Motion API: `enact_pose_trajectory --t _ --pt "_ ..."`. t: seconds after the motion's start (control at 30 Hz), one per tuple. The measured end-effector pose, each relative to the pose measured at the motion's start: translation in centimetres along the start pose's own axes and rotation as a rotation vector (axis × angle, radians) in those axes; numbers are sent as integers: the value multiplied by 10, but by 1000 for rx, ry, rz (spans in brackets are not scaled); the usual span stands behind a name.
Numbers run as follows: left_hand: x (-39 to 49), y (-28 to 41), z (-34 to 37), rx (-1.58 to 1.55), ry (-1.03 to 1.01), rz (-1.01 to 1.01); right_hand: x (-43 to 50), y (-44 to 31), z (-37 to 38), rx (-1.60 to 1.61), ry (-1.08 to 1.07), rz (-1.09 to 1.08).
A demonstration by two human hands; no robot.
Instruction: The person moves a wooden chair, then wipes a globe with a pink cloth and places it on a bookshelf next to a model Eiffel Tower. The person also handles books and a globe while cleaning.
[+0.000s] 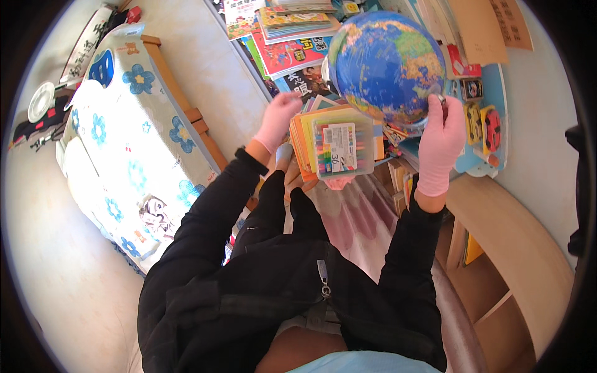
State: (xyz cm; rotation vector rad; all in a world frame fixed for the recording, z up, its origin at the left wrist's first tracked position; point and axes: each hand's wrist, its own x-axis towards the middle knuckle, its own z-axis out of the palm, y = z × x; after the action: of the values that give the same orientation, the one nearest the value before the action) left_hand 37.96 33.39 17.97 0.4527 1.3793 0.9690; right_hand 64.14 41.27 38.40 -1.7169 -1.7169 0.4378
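Note:
My right hand point(442, 144), in a pink glove, pinches a small shiny metal piece point(441, 99) at the near right edge of a blue globe point(387, 65). Whether that piece belongs to the globe cannot be seen. My left hand point(280, 115), also gloved in pink, hovers with curled fingers left of the globe, close to the books; anything inside its fingers is hidden. Between my hands, a clear plastic case of coloured pens point(345, 147) lies on a stack of orange and yellow paper point(303, 144).
Stacked children's books point(294, 51) cover the desk's far left. Toy cars point(491, 128) sit on a light-blue shelf point(500, 93) at right, below a cardboard piece point(480, 32). A wooden-framed bed with a flowered cover point(135, 140) stands left; a pink-and-white curtain point(354, 210) hangs below the desk.

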Motion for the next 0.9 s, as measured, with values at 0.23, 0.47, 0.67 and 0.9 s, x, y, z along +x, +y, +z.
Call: enact_pose_trajectory --t 0.23,0.47,0.67,0.9 --pt "-49 -111 64 424 96 -96 -67 26 -60 -172 55 189" --pt "-45 -130 87 379 271 -254 -129 45 -107 -188 114 346" --pt "-35 -99 77 162 0 -424 -170 52 -143 -206 201 518" --pt "-57 -59 58 -93 -143 -160 -202 60 -167 -216 243 527"
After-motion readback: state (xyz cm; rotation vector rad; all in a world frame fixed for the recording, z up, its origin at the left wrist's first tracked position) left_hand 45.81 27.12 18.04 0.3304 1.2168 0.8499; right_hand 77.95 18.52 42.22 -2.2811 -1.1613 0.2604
